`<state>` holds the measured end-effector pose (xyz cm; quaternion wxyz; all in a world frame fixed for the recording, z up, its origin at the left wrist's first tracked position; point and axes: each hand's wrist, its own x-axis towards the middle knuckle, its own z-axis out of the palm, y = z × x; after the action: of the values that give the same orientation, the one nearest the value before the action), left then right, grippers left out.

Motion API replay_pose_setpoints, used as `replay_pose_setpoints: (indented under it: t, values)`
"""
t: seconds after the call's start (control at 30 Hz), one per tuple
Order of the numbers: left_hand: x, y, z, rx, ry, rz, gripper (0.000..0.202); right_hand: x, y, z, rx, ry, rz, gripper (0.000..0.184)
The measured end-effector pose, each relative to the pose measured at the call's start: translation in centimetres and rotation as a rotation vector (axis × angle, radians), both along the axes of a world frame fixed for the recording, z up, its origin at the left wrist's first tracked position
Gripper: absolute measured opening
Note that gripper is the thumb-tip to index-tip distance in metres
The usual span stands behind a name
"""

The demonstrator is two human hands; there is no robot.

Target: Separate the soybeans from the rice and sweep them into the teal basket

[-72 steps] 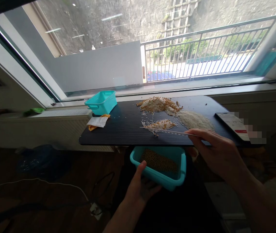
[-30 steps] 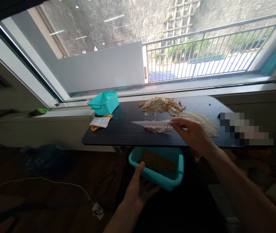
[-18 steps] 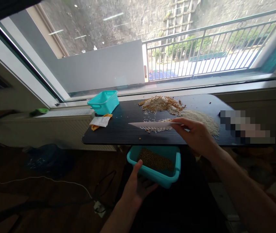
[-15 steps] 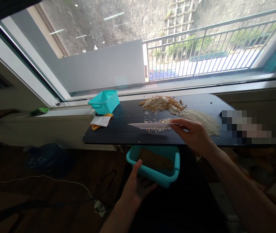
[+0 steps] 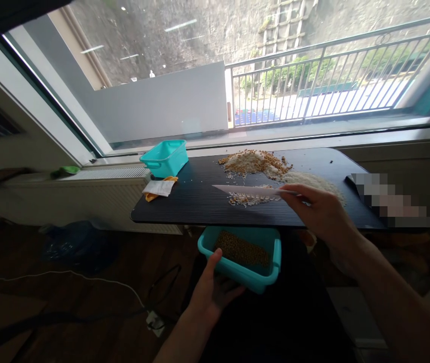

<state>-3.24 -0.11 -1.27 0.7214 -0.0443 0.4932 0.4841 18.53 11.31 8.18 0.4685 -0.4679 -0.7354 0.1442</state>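
Observation:
My left hand (image 5: 211,293) grips the near wall of a teal plastic bin (image 5: 240,275), thumb on its rim, holding it just below the black table's (image 5: 184,201) front edge. The bin holds brown beans (image 5: 242,250). My right hand (image 5: 322,213) pinches a thin white card (image 5: 250,190) and holds it edge-down over a small patch of mixed rice and beans (image 5: 250,200) on the table. Behind it lie a mixed heap of rice and beans (image 5: 254,162) and a pile of white rice (image 5: 309,179).
A second teal bin (image 5: 165,158) stands at the table's back left corner. A white and orange packet (image 5: 159,188) lies near the left edge. A blurred-out object (image 5: 388,201) is at the right end. A radiator (image 5: 101,176), a window and a white cable (image 5: 67,275) on the floor surround the table.
My right hand moved the card from the front edge back onto the small patch, which spread thinner, then shifted a little right. The bin under the edge barely moved.

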Motion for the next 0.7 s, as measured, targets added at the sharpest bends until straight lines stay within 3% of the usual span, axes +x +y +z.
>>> replay_pose_setpoints:
  t: [0.2, 0.7]
  values:
    - [0.3, 0.1, -0.2, 0.014, -0.015, -0.021, 0.061, -0.8, 1.3, -0.1, 0.056, -0.076, 0.031, 0.023]
    - [0.2, 0.3, -0.1, -0.002, -0.027, -0.036, 0.061, -0.6, -0.6, 0.4, -0.032, 0.046, 0.048, 0.023]
